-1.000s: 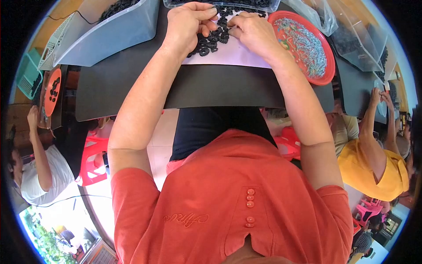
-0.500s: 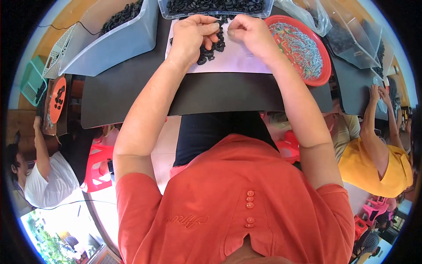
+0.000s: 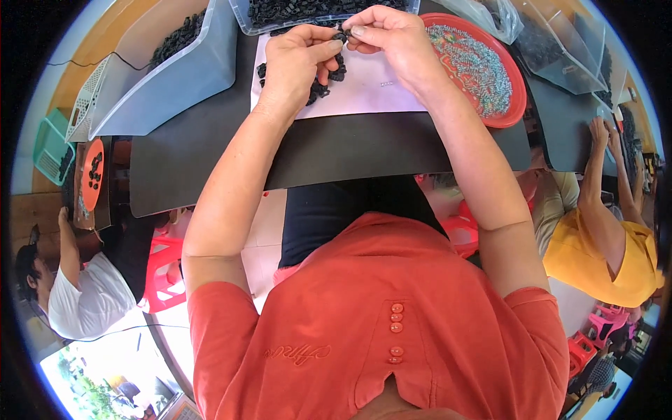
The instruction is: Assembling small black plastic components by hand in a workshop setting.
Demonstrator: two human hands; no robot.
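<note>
Fingers [image 3: 329, 50] obscuring black part [image 3: 341, 36], tub [image 3: 246, 28] cropped

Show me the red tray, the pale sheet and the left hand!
Red tray [image 3: 519, 98]: head view, on its right rim.
Pale sheet [image 3: 365, 82]: head view, on a bare patch.
Left hand [image 3: 290, 61]: head view, on its back.

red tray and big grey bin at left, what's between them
Head view: dark table, a pale sheet with loose black parts, beyond it a clear tub, plus the left hand and right hand.
</note>
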